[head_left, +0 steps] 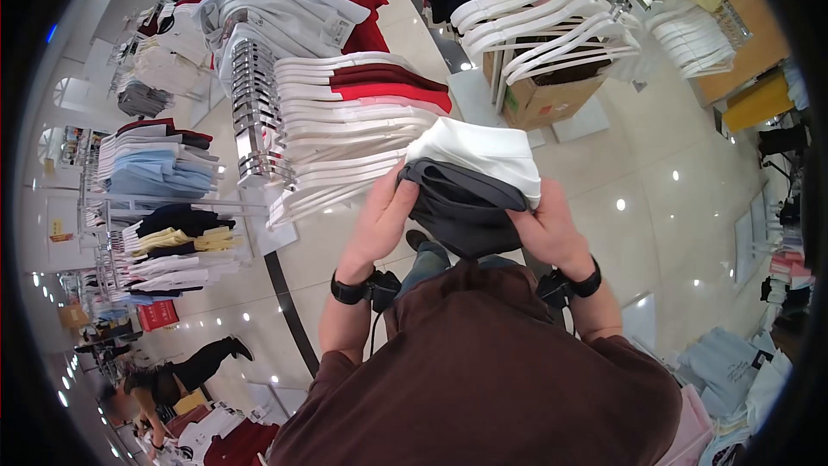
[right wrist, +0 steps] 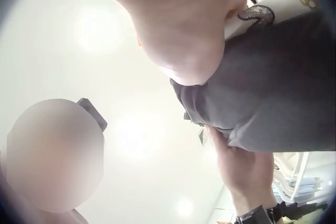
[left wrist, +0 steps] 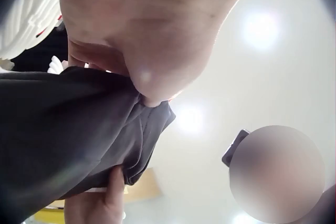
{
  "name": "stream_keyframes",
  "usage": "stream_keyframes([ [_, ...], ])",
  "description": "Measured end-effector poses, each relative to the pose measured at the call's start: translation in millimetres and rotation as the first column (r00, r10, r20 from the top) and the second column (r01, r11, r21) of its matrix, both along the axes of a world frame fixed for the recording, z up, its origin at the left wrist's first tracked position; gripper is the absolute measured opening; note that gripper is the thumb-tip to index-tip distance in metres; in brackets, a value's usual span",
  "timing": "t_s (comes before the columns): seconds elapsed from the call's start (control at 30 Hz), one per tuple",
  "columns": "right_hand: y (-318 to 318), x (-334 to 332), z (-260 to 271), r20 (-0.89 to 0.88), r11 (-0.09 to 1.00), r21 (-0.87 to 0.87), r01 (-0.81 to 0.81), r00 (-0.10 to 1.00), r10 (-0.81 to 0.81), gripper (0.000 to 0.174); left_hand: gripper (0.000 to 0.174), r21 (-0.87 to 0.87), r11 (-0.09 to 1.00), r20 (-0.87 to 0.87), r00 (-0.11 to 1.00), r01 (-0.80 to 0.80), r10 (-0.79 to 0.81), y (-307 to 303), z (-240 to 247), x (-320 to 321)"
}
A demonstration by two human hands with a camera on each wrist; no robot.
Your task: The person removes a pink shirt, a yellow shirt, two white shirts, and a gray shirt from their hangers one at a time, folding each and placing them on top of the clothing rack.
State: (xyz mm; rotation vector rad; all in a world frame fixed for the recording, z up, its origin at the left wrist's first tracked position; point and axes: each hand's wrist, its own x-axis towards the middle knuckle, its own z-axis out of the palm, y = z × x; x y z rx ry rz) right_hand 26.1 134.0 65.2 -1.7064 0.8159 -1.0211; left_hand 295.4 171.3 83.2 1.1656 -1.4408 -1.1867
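Both hands hold a dark grey garment (head_left: 466, 216) with a white garment (head_left: 479, 151) against its far side, in front of the chest. The left hand (head_left: 385, 211) pinches the grey cloth at its left edge, thumb on the near side. At the right edge the right hand (head_left: 549, 224) grips both garments. In the left wrist view the left hand (left wrist: 142, 35) has its thumb pressed on the grey fabric (left wrist: 63, 129). The right wrist view shows the right hand (right wrist: 184, 29) pinching the gathered grey cloth (right wrist: 278, 87); fingers behind it are partly hidden.
A rail of white hangers (head_left: 345, 125) with red and white clothes stands just beyond the left hand. More white hangers (head_left: 552, 17) hang at the upper right above a cardboard box (head_left: 552, 103). Clothes racks line the left side, and another person (head_left: 164, 384) is at the lower left.
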Motion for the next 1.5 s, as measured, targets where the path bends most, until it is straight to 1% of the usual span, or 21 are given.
stream_keyframes([
  [0.1,0,-12,47,-0.075,0.994,-0.072,-0.077,0.995,0.072,0.037,0.042,0.063,0.996,0.105,0.992,0.057,-0.064,7,30,7],
  [0.17,5,-17,66,-0.022,0.933,-0.323,-0.161,0.986,0.163,0.040,0.043,-0.319,0.935,0.094,0.987,0.156,-0.133,16,52,3],
  [0.23,2,-13,68,-0.003,0.917,-0.363,-0.164,0.985,0.175,0.038,0.045,-0.328,0.927,0.070,0.983,0.183,-0.169,16,60,4],
  [0.3,-1,-11,66,-0.034,0.996,0.077,-0.051,0.998,0.053,0.034,0.045,-0.069,0.997,0.175,0.984,-0.025,0.037,11,64,-1],
  [0.37,-12,-10,52,0.005,0.993,0.077,-0.084,0.996,0.084,0.031,0.043,-0.179,0.984,0.138,0.990,0.007,0.018,1,47,-2],
  [0.5,-7,-11,42,-0.002,0.976,0.192,-0.098,0.995,0.100,0.029,0.044,-0.074,0.996,0.050,0.998,0.050,-0.046,7,29,1],
  [0.63,-1,1,40,0.060,0.964,0.265,-0.038,0.998,0.023,0.030,0.052,0.083,0.995,-0.147,0.987,-0.057,0.069,4,21,-9],
  [0.7,3,0,39,0.092,0.948,0.317,-0.038,0.996,0.009,0.031,0.073,0.196,0.968,0.060,0.984,0.155,-0.170,5,25,-5],
  [0.77,5,-2,28,0.211,0.895,0.429,-0.123,0.977,0.033,0.035,0.089,0.090,0.944,0.163,0.930,0.318,-0.329,-7,2,-4],
  [0.93,2,4,-19,0.228,0.869,0.485,-0.092,0.973,-0.024,0.040,0.078,-0.078,0.950,0.226,0.934,0.302,-0.278,5,-31,-22],
  [1.0,1,-10,-51,0.162,0.840,0.526,-0.136,0.985,0.058,0.047,0.065,0.208,0.929,-0.026,0.951,0.306,-0.307,7,-28,-16],
  [1.03,1,-14,-67,0.098,0.799,0.577,-0.171,0.985,0.140,0.055,0.065,0.185,0.939,-0.017,0.956,0.290,-0.292,9,-26,-15],
  [1.1,19,-16,-98,0.177,0.646,0.628,-0.434,0.888,0.424,0.077,0.055,0.297,0.947,-0.106,0.990,0.123,-0.096,13,-22,-20],
  [1.13,30,-9,-96,0.208,0.595,0.676,-0.434,0.888,0.410,0.081,0.049,0.283,0.954,-0.174,0.983,0.099,-0.051,11,-13,-23],
  [1.17,44,4,-89,0.238,0.536,0.728,-0.426,0.892,0.385,0.085,0.053,0.223,0.968,-0.081,0.992,0.117,-0.101,5,-9,-24],
  [1.23,55,35,-74,0.016,0.598,0.790,-0.135,0.980,0.200,0.081,0.058,0.191,0.964,0.238,0.944,0.185,-0.228,-6,-2,-24],
  [1.27,52,45,-52,-0.102,0.587,0.809,0.003,0.985,0.137,0.074,0.058,0.175,0.968,0.236,0.947,0.178,-0.217,-10,9,-19],
  [1.3,48,43,-51,-0.111,0.599,0.801,0.003,0.983,0.143,0.074,0.062,0.202,0.968,0.331,0.921,0.146,-0.208,-10,24,-12],
  [1.37,44,16,-58,0.064,0.638,0.767,-0.064,0.998,0.023,0.067,0.067,0.214,0.972,0.416,0.891,0.098,-0.181,-4,42,4],
  [1.43,32,-16,-66,0.325,0.715,0.680,-0.166,0.941,-0.091,0.060,0.073,-0.253,0.966,0.176,0.984,0.044,0.001,12,48,25],
  [1.5,12,-24,-28,0.469,0.813,0.580,-0.043,0.834,-0.291,0.063,0.076,-0.223,0.970,0.175,0.983,0.100,-0.062,31,52,57],
])
